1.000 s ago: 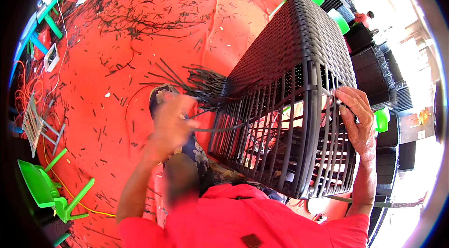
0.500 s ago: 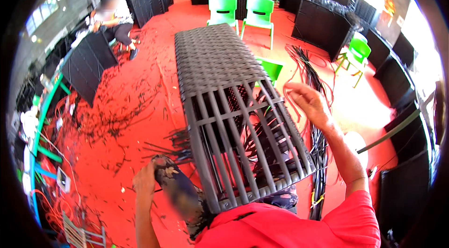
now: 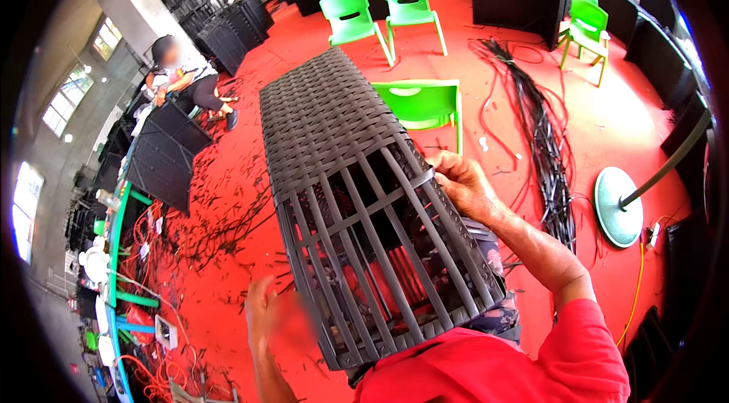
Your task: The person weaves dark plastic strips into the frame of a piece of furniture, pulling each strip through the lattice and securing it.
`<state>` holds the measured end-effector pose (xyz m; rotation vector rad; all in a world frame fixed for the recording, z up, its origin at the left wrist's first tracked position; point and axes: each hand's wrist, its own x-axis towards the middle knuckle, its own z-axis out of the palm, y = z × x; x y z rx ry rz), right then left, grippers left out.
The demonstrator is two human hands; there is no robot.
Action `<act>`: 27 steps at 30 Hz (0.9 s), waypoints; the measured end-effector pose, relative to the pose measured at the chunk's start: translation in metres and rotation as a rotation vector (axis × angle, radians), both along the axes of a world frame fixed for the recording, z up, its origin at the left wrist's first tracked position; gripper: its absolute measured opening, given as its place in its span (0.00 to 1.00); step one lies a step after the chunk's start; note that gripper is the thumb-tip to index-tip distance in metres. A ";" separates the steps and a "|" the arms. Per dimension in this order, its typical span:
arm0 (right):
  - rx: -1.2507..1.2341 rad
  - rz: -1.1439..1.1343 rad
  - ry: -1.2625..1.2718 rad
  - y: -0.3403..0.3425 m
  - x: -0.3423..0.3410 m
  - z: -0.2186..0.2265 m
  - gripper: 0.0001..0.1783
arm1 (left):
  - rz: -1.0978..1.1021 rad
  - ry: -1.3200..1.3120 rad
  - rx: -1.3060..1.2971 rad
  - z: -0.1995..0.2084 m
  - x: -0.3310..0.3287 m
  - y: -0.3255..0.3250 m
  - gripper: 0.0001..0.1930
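A black woven frame [image 3: 338, 126] of flat plastic strips leans away from my lap. Its far part is woven tight; the near part has bare lengthwise strips with gaps, crossed by one flat strip [image 3: 357, 217]. My right hand [image 3: 465, 186] is at the right edge of the frame, its fingertips pinched on the end of that cross strip. Low beside the left edge is my left hand [image 3: 262, 312], raised off my leg. A blurred patch covers part of it, so its fingers cannot be made out well.
A green chair [image 3: 418, 107] lies just beyond the frame, with two upright green chairs [image 3: 349, 15] farther off. Long black strips [image 3: 543, 167] trail over the red floor at right, near a round stand base [image 3: 619, 208]. A seated person [image 3: 182, 80] works at left.
My right hand has come down from above the frame to its right edge and closed on the cross strip's end. My left hand has left my knee. The view has shifted.
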<state>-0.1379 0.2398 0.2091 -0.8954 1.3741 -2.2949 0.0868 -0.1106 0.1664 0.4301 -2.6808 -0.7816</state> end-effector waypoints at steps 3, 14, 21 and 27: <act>-0.063 -0.062 0.058 -0.002 0.001 -0.004 0.05 | -0.057 0.283 0.313 0.068 -0.032 0.055 0.10; -0.102 -0.089 -0.083 -0.018 0.009 -0.003 0.08 | -0.321 0.215 0.724 0.121 -0.065 0.083 0.10; -0.124 -0.116 -0.121 -0.026 0.003 -0.001 0.06 | -0.169 0.337 0.250 0.113 -0.107 0.071 0.07; -0.104 -0.087 -0.180 -0.021 0.003 0.001 0.08 | -0.358 0.309 0.011 0.159 -0.108 0.091 0.08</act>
